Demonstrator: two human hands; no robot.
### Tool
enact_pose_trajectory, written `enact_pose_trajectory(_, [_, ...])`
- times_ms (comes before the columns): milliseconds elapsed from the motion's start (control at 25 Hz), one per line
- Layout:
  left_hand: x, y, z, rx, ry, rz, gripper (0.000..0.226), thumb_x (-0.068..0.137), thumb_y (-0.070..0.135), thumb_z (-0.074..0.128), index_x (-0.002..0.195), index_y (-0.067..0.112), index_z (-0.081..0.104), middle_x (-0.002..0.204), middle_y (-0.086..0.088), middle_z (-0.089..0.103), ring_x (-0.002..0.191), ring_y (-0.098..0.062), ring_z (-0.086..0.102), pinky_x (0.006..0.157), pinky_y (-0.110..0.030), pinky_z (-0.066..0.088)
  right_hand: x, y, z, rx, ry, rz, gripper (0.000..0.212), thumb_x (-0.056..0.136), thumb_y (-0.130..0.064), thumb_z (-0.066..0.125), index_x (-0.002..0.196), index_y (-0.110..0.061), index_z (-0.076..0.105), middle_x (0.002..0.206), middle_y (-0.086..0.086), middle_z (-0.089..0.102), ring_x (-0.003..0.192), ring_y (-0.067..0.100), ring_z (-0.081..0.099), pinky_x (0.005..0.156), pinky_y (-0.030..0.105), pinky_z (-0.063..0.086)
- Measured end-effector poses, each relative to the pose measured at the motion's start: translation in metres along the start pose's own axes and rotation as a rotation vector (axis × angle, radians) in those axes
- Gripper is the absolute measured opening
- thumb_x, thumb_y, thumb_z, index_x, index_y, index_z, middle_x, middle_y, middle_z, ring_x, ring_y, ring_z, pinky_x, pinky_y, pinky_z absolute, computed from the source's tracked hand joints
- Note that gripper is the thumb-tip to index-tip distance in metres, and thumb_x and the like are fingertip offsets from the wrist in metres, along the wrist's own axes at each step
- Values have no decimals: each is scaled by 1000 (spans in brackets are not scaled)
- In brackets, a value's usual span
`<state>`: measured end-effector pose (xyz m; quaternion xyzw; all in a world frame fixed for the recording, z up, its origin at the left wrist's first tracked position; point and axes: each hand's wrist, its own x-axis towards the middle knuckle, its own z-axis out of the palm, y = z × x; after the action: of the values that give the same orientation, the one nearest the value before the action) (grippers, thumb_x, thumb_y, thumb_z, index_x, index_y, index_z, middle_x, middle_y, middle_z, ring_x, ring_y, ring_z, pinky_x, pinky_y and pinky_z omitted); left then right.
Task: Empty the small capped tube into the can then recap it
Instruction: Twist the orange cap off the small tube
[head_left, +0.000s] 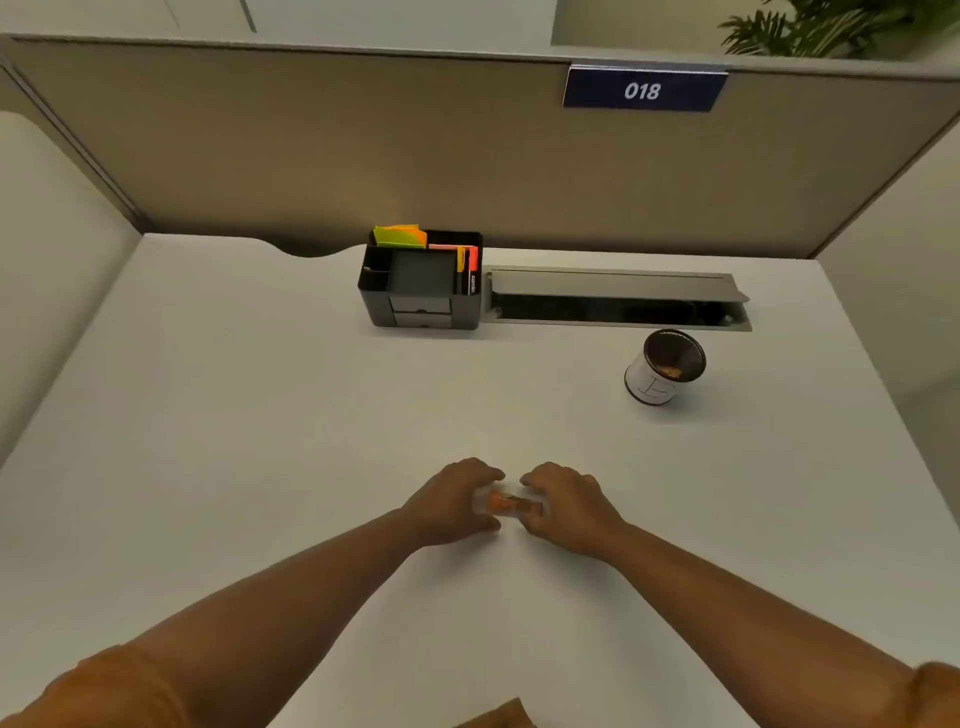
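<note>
Both hands, the left hand (451, 501) and right hand (563, 506), curl their fingers round the ends of the small clear orange-filled tube (508, 504) between them, well short of the open white metal can (662, 370), so a jerked cap could spill contents on the white desk (260, 415).

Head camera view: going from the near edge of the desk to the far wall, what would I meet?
The two hands, left hand and right hand, holding the small tube → the open can → the black desk organizer → the partition wall with its 018 sign.
</note>
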<state>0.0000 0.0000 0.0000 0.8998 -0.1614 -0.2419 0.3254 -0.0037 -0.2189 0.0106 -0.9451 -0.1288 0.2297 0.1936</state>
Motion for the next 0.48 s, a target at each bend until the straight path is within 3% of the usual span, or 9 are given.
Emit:
enact_pose_trajectory(240, [0, 2, 9, 14, 104, 91, 18, 86, 6, 67, 103, 10, 72, 99, -7, 72, 93, -25, 64, 83, -38, 50, -1, -6, 10, 38, -15, 0, 30, 85, -34, 62, 112, -22, 65, 110, -3, 62, 99, 22, 59, 82, 34, 46])
enact_pose_trajectory(360, [0, 2, 9, -13, 84, 33, 19, 87, 0, 57, 95, 10, 70, 91, -5, 70, 84, -23, 60, 77, -37, 50, -4, -9, 14, 54, -19, -14, 14, 87, -25, 58, 97, -21, 66, 96, -1, 63, 88, 24, 59, 76, 39, 49])
enact_pose_trajectory(480, [1, 2, 9, -55, 63, 5, 19, 91, 4, 58, 102, 12, 71, 98, -5, 71, 90, -20, 62, 83, -33, 50, -5, -10, 18, 96, -18, -10, 8, 89, -22, 58, 92, -20, 65, 87, -1, 61, 81, 23, 57, 72, 39, 50])
